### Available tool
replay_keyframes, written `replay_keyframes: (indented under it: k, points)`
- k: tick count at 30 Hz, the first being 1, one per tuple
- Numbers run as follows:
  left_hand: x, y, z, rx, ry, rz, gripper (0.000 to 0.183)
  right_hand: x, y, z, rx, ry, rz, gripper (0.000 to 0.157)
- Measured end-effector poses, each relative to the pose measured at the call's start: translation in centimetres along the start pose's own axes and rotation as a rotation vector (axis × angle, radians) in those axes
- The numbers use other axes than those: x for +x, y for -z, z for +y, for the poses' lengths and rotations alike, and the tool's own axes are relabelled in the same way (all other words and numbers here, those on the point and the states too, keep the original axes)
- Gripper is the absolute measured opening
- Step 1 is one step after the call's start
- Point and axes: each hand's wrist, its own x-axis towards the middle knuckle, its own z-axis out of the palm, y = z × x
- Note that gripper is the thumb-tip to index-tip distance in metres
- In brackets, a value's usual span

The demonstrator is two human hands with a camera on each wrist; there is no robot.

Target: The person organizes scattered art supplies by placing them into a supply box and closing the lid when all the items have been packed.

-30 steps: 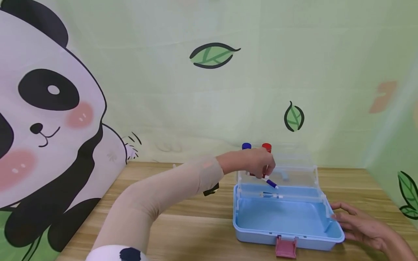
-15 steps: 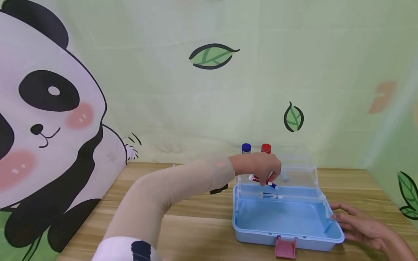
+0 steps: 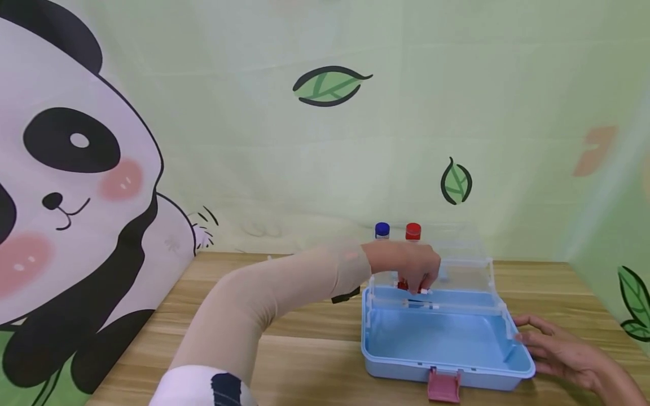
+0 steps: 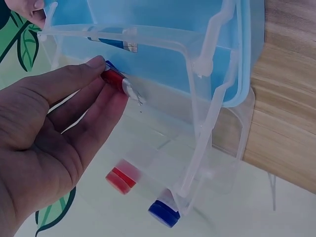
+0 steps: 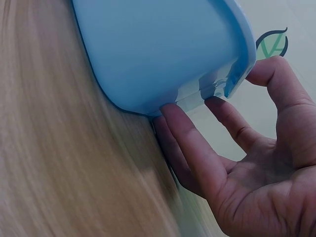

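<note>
My left hand (image 3: 410,264) is over the back of a light blue storage box (image 3: 447,338) with raised clear trays. Its thumb and fingertips pinch a small red tube (image 4: 114,80) with a silver crimped end; a bit of blue shows next to it, partly covered by the fingers. A blue tube (image 4: 117,43) lies in the front clear tray (image 4: 163,43). At the box's right side is my right hand (image 3: 571,352), its spread, slightly bent fingers resting against the wall and rim.
A red cap (image 3: 413,230) and a blue cap (image 3: 382,229) stand up behind the left hand. The pink latch (image 3: 444,385) hangs down at the box's front. Behind the wooden table (image 3: 310,361) hangs a printed panda backdrop (image 3: 244,141).
The left hand has moved right and lower toward the raised clear tray, carrying the red tube, now mostly hidden in the head view. The right hand and box have stayed put.
</note>
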Motion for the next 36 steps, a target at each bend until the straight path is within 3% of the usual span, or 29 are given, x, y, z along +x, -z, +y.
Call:
replay_keyframes:
  k: [7, 11, 15, 19, 23, 27, 36]
  points:
    - [0.1, 0.6, 0.2, -0.078, -0.016, 0.0, 0.021, -0.3, 0.0, 0.0, -0.007, -0.007, 0.012, 0.02]
    - [-0.7, 1.2, 0.1, -0.081, -0.04, 0.07, 0.017, -0.4, 0.0, -0.2, -0.018, -0.013, 0.026, 0.019]
    - [-2.7, 1.2, -0.8, -0.053, -0.116, 0.196, 0.013, -0.5, -0.1, -0.3, -0.019, -0.018, 0.04, 0.018]
    - [-6.1, 0.1, -2.2, -0.043, -0.164, 0.325, 0.016, -0.5, -0.1, -0.2, -0.029, -0.013, 0.046, 0.018]
    - [-10.0, -2.5, -3.3, -0.132, -0.091, 0.391, 0.015, -0.3, -0.3, -0.2, -0.046, 0.007, 0.026, 0.018]
    - [-13.3, -6.2, -4.7, -0.212, -0.015, 0.442, 0.014, -0.1, -0.5, -0.3, -0.041, 0.015, 0.017, 0.018]
    - [-18.7, -15.6, -8.7, -0.327, 0.08, 0.546, 0.01, -0.2, -0.4, -0.3, -0.045, -0.006, 0.056, 0.017]
